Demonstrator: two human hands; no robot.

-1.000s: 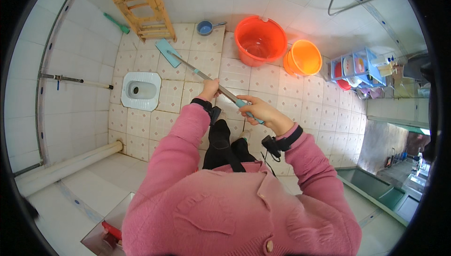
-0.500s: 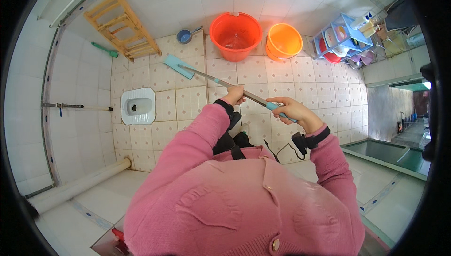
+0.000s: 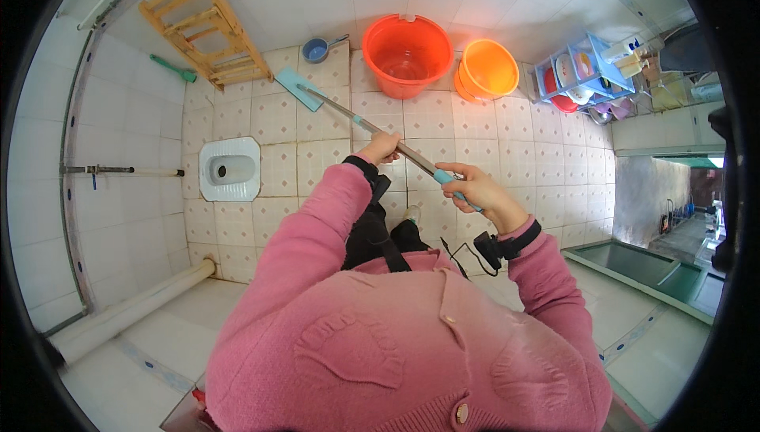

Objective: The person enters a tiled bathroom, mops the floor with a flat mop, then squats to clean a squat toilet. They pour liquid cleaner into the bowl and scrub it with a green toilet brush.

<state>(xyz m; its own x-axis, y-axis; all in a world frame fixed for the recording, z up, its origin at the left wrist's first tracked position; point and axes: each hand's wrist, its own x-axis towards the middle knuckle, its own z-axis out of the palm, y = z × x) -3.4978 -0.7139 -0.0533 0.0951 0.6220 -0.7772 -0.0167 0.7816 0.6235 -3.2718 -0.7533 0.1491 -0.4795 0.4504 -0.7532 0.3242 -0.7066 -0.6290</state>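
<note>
The left hand (image 3: 381,148) is closed round the metal pole of a flat mop (image 3: 416,157), its fingers wrapped about the shaft, while the right hand (image 3: 480,192) grasps the light-blue grip (image 3: 445,176) at the near end, fingers and thumb bent about it. From the left fingers the pole slants away, forward and to the left, down to a light-blue rectangular mop head (image 3: 297,90) that appears to rest on the patterned floor tiles (image 3: 475,151). Just beyond that head, farther from the left fingers, sits a blue dipper (image 3: 315,52) with its handle pointing right. A wooden ladder-like frame (image 3: 234,28) leans at the wall, forward and left of both hands, and a green-handled brush (image 3: 172,68) is farther left again. Well to the left of the left fingers, a white squat toilet (image 3: 249,186) is set in the floor. Straight ahead of the hands, near the wall, stands a big red bucket (image 3: 405,87), with a smaller orange bucket (image 3: 483,87) just to its right, forward of the right fingers. Farther off to their right is a blue shelf rack (image 3: 586,83) loaded with basins and bottles.
</note>
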